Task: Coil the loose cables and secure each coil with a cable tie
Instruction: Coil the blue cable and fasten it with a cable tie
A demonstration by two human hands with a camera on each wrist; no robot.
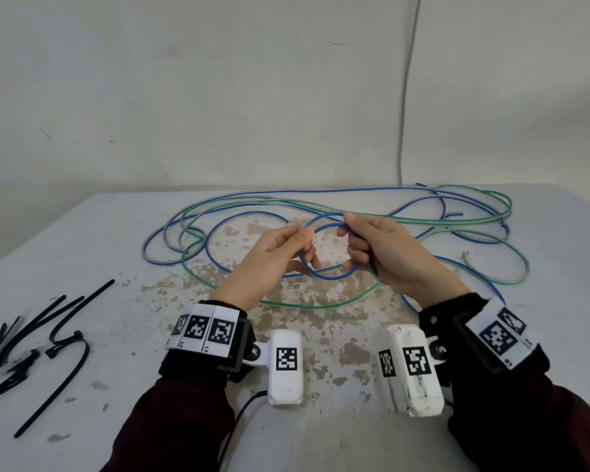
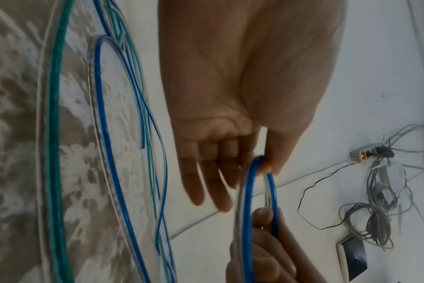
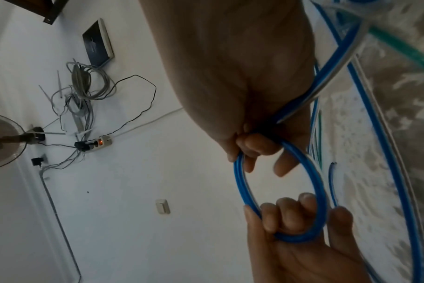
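Worn, blotched white surface (image 1: pixel 82 240) before a pale wall: your left hand (image 1: pixel 269 253) and right hand (image 1: pixel 385 257) hold a small loop of the blue cable (image 1: pixel 324 275) above it, fingers curled round either side. Its loose length sprawls behind, tangled with the green cable (image 1: pixel 321 305). Black cable ties (image 1: pixel 48 338) lie well apart at left.

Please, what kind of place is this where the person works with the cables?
Probably a plain room in a home or small office, not a workshop: a worn white table against a bare wall, a power strip with tangled cords, and a wall switch.
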